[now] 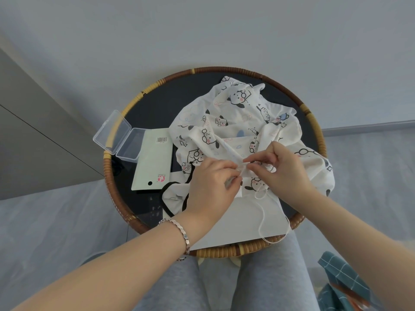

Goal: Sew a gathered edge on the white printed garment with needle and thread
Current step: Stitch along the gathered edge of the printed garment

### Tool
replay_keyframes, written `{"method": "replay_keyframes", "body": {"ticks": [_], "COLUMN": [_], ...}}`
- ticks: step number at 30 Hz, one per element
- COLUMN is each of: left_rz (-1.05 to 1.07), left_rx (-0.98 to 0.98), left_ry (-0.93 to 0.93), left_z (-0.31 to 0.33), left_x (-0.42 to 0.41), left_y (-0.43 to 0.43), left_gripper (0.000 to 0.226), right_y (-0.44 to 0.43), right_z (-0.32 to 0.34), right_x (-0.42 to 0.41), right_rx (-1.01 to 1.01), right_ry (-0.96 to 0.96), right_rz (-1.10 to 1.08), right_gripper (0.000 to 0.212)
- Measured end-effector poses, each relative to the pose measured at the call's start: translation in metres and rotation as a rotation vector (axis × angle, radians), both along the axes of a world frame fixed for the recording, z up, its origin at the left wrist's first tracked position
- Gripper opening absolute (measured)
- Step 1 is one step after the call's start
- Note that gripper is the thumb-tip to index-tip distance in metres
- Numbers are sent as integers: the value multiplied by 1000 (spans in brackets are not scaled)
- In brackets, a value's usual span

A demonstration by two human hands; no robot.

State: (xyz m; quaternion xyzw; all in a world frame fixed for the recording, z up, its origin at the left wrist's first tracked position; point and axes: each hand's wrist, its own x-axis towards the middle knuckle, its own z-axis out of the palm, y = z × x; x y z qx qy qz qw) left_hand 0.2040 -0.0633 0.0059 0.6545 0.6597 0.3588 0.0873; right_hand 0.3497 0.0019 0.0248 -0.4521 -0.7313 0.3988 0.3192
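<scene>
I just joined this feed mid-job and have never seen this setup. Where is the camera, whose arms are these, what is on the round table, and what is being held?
No machine here: a person works with bare hands, and the one picture comes from a camera worn on their head, looking forward and down. The left hand and the right hand both pinch one fold of the white printed garment, which lies on a round table with a woven rim. A white thread trails from the fold toward the near rim; the needle is too small to make out. Left of the garment lie an open clear plastic box and a pale green card.
</scene>
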Motion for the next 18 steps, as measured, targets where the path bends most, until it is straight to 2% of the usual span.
{"method": "replay_keyframes", "body": {"ticks": [4, 9, 13, 15, 18], "left_rz": [6, 4, 33, 29, 76], "left_rx": [-12, 88, 192, 133, -88], "left_ry": [-24, 22, 12, -59, -255], "left_z": [1, 0, 2, 6, 16], "left_x": [-3, -11, -12, -13, -12], "left_y": [-1, -1, -5, -6, -6], "left_gripper": [21, 8, 16, 14, 15], "right_y": [0, -1, -1, -1, -6], "right_z": [1, 0, 0, 4, 14], "right_x": [1, 0, -5, -9, -10], "right_rx": [-4, -13, -53, -82, -18], "right_ry": [-7, -25, -72, -89, -99], "right_rz": [-31, -52, -62, -64, -83], "right_gripper": [46, 46, 45, 44, 38]}}
